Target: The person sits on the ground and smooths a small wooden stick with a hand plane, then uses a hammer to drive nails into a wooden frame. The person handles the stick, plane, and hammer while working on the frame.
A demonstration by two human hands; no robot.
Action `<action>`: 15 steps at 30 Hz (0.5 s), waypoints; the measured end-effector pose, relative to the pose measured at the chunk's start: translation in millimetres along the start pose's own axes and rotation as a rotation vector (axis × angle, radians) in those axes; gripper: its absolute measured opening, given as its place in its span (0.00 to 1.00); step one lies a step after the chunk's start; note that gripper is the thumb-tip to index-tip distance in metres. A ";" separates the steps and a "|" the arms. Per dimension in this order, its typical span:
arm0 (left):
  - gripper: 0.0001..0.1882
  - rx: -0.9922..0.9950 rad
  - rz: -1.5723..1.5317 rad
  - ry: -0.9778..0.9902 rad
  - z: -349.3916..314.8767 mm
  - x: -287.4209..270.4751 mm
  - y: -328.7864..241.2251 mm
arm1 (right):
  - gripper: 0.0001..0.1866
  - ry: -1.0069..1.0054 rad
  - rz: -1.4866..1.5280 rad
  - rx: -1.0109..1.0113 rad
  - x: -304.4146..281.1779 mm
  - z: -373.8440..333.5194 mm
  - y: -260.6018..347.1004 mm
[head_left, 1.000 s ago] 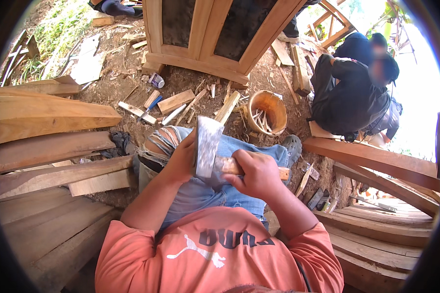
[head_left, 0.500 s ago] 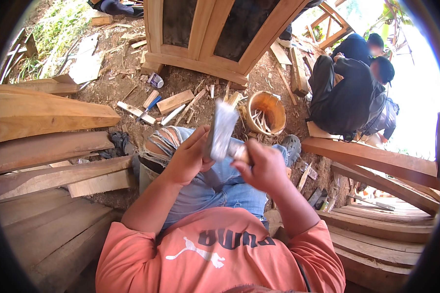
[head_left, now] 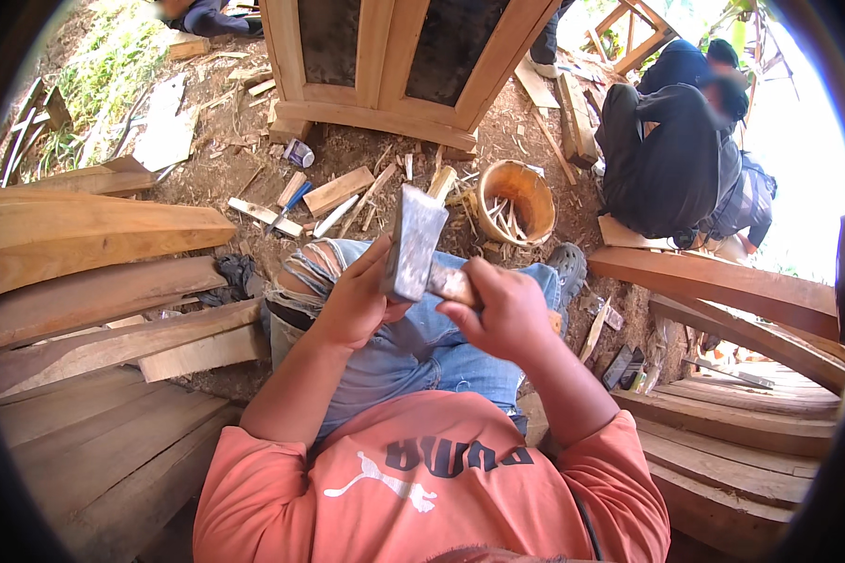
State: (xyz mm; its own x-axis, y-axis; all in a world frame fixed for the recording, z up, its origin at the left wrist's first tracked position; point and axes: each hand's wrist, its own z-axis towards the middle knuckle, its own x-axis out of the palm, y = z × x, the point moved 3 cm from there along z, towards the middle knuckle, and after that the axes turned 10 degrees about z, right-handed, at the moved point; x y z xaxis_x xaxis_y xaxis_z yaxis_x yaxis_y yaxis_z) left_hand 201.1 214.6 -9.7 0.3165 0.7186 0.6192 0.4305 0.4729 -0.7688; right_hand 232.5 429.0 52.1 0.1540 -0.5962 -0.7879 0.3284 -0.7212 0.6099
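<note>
Hatchet [head_left: 416, 246], nearer than the bucket [head_left: 526, 193], its handle [head_left: 454, 286] clasped in the right hand [head_left: 509, 311]; left hand [head_left: 355, 302] beside its head (partly hidden, so I cannot tell its grip)

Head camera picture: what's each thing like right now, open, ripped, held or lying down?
Axe, held.
Right hand, closed around the axe's handle.
Left hand, partly hidden; grip unclear.
Bucket, open, wood strips inside.
Jeans, ripped at the left knee.
Blue-handled tool, lying among wood pieces.
</note>
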 end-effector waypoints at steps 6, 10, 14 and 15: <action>0.15 0.176 0.463 -0.189 5.6 2.9 8.9 | 0.29 0.045 0.027 -0.036 -4.1 -8.6 -6.9; 0.15 -0.093 0.071 -0.199 8.4 -5.8 23.1 | 0.30 0.024 0.067 -0.101 4.7 -27.2 -2.8; 0.16 -0.093 0.151 -0.110 9.1 11.3 19.1 | 0.30 -0.143 0.087 -0.019 -10.9 -18.6 -31.4; 0.17 -0.103 0.132 -0.142 11.4 15.7 18.0 | 0.30 -0.147 0.100 0.019 -13.6 -17.1 -37.2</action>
State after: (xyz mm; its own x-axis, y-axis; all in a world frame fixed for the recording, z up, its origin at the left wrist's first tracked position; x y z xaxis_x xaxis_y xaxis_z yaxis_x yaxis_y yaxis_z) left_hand 204.2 240.3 -15.7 0.2572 0.8388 0.4799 0.4791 0.3205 -0.8171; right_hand 234.1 469.9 38.6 0.0464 -0.7094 -0.7032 0.3004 -0.6615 0.6872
